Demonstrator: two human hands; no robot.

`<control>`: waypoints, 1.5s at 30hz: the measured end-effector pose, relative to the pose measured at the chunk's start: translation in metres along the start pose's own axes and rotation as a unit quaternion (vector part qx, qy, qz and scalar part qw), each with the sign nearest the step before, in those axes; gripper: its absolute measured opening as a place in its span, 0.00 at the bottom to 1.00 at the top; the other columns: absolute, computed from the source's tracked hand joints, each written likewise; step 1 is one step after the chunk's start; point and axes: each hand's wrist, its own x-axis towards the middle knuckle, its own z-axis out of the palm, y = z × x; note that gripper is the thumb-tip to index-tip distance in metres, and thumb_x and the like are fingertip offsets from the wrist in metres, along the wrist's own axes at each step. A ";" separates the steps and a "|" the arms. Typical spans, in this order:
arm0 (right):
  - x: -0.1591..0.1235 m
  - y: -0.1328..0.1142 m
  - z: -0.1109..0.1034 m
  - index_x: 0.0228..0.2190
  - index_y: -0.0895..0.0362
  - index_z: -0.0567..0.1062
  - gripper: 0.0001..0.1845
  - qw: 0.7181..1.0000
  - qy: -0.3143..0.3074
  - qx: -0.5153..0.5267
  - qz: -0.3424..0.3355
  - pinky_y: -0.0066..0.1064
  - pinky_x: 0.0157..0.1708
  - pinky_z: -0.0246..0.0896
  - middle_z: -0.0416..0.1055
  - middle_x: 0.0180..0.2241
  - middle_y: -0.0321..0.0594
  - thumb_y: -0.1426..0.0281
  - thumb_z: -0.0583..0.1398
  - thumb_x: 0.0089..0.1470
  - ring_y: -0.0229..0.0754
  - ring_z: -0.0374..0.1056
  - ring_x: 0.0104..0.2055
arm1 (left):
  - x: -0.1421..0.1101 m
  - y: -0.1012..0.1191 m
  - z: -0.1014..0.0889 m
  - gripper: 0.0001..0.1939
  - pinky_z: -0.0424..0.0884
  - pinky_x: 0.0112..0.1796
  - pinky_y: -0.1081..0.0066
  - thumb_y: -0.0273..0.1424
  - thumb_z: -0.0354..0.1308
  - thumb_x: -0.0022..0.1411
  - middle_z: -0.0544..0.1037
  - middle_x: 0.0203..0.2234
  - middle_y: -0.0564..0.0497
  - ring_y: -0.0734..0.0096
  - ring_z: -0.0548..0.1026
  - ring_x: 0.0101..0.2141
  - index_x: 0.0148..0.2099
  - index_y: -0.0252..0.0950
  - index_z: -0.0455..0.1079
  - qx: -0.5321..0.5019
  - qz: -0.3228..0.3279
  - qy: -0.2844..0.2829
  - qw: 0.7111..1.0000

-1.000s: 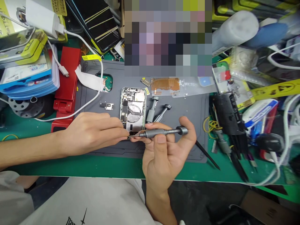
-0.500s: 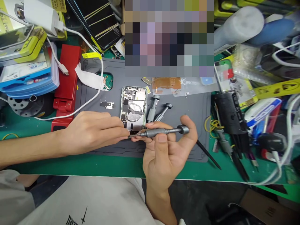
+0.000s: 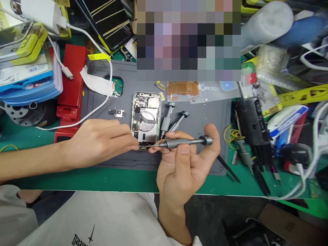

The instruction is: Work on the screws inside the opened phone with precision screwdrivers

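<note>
An opened smartphone (image 3: pixel 151 104) lies on the grey mat, its inner boards and a round coil area showing. My right hand (image 3: pixel 184 164) is closed round a grey precision screwdriver (image 3: pixel 176 143), held nearly level with its cap against my forefinger. The thin tip points left, over the phone's bottom edge. At the phone's lower left corner, the fingers of my left hand (image 3: pixel 107 138) are pressed together; whatever is between them is hidden. Two more screwdrivers (image 3: pixel 167 119) lie just right of the phone. A small metal-and-black part (image 3: pixel 118 113) rests to its left.
A white cable (image 3: pixel 96 112) loops across the mat (image 3: pixel 205 118) at left, beside a red holder (image 3: pixel 71 75). A black pointed tool (image 3: pixel 229 169) lies at the mat's lower right. Amber flex in a clear bag (image 3: pixel 182 89) is behind. Cables and tools crowd the right.
My right hand and the screwdriver have moved slightly right, so the tip now sits farther from my left fingertips. My left hand has shifted slightly left. The phone stays in place.
</note>
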 end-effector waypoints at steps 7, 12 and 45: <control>0.000 0.002 0.000 0.63 0.44 0.62 0.24 1.000 -0.008 0.005 -0.020 0.35 0.33 0.83 0.78 0.43 0.33 0.74 0.56 0.71 0.35 0.76 0.34 | 0.000 0.001 0.001 0.11 0.70 0.33 0.70 0.33 0.57 0.78 0.82 0.34 0.52 0.71 0.79 0.32 0.44 0.35 0.78 0.032 -0.026 0.006 0.999; -0.001 0.004 -0.001 0.63 0.42 0.64 0.25 0.999 -0.019 -0.006 -0.046 0.34 0.32 0.82 0.78 0.43 0.33 0.75 0.56 0.71 0.35 0.76 0.34 | -0.002 0.000 0.002 0.12 0.67 0.31 0.69 0.32 0.57 0.77 0.82 0.33 0.52 0.71 0.75 0.30 0.41 0.35 0.79 0.034 -0.009 0.003 0.999; -0.004 0.002 0.000 0.64 0.42 0.61 0.24 0.998 -0.048 -0.032 0.025 0.33 0.35 0.81 0.78 0.43 0.33 0.70 0.57 0.71 0.33 0.74 0.30 | -0.001 -0.002 0.000 0.15 0.69 0.33 0.70 0.30 0.53 0.79 0.82 0.36 0.51 0.72 0.76 0.32 0.44 0.35 0.80 -0.017 0.006 -0.026 0.999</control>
